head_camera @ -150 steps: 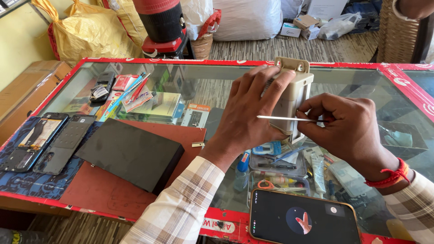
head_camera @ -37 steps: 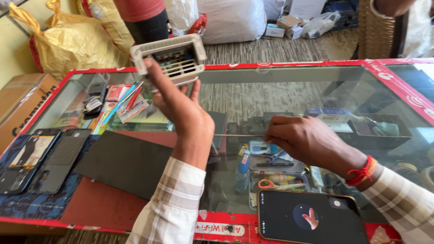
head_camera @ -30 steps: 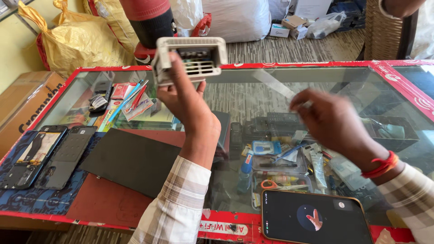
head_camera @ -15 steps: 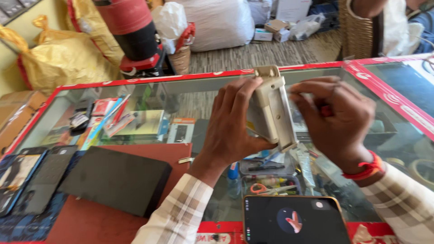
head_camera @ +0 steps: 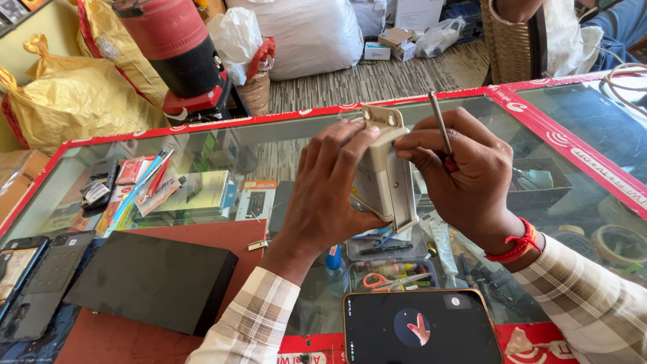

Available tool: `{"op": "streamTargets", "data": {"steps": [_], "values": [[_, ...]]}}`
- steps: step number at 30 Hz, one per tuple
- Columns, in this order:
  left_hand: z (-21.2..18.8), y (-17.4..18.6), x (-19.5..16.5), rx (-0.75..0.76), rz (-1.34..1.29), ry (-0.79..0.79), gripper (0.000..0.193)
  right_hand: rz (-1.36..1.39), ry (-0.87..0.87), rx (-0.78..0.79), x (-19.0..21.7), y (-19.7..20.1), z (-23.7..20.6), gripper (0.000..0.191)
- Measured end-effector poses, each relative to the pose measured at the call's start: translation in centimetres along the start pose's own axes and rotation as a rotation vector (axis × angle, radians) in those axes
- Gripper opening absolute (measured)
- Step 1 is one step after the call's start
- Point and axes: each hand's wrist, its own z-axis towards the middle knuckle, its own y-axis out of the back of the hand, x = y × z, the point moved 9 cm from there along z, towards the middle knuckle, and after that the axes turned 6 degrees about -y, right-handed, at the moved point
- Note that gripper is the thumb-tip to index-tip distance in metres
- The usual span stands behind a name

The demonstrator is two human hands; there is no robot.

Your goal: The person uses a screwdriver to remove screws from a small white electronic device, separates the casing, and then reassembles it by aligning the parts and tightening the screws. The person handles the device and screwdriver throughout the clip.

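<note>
My left hand [head_camera: 330,192] grips a small beige plastic box [head_camera: 387,172] from its left side and holds it upright above the glass counter [head_camera: 283,135]. My right hand [head_camera: 465,178] presses its fingertips on the box's top right edge. A thin metal tool [head_camera: 440,121] is clamped between that hand's fingers and points up and away. Both hands are over the middle of the counter.
A black flat box [head_camera: 151,280] lies on a maroon mat at the near left, with dark phones [head_camera: 30,283] beside it. A phone with a lit screen [head_camera: 421,327] lies at the near edge. Tools and packets show under the glass. A red cylinder [head_camera: 172,44] and bags stand beyond.
My left hand brought the box down from high at the far left to the counter's middle. My right hand came up to it, turning the thin tool upright.
</note>
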Motion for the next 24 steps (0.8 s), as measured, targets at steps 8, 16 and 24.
{"op": "streamTargets", "data": {"steps": [8, 16, 24], "values": [[-0.2, -0.1, 0.0, 0.030, 0.084, -0.010, 0.106, 0.065, -0.085, 0.013, -0.9, -0.1, -0.1, 0.011], [-0.2, -0.4, -0.2, 0.032, 0.081, -0.033, 0.108, 0.027, -0.015, -0.010, -0.3, 0.3, -0.3, 0.012], [-0.2, -0.3, -0.1, 0.037, 0.057, -0.005, 0.109, 0.003, -0.022, -0.006, -0.3, 0.4, -0.3, 0.013]]}}
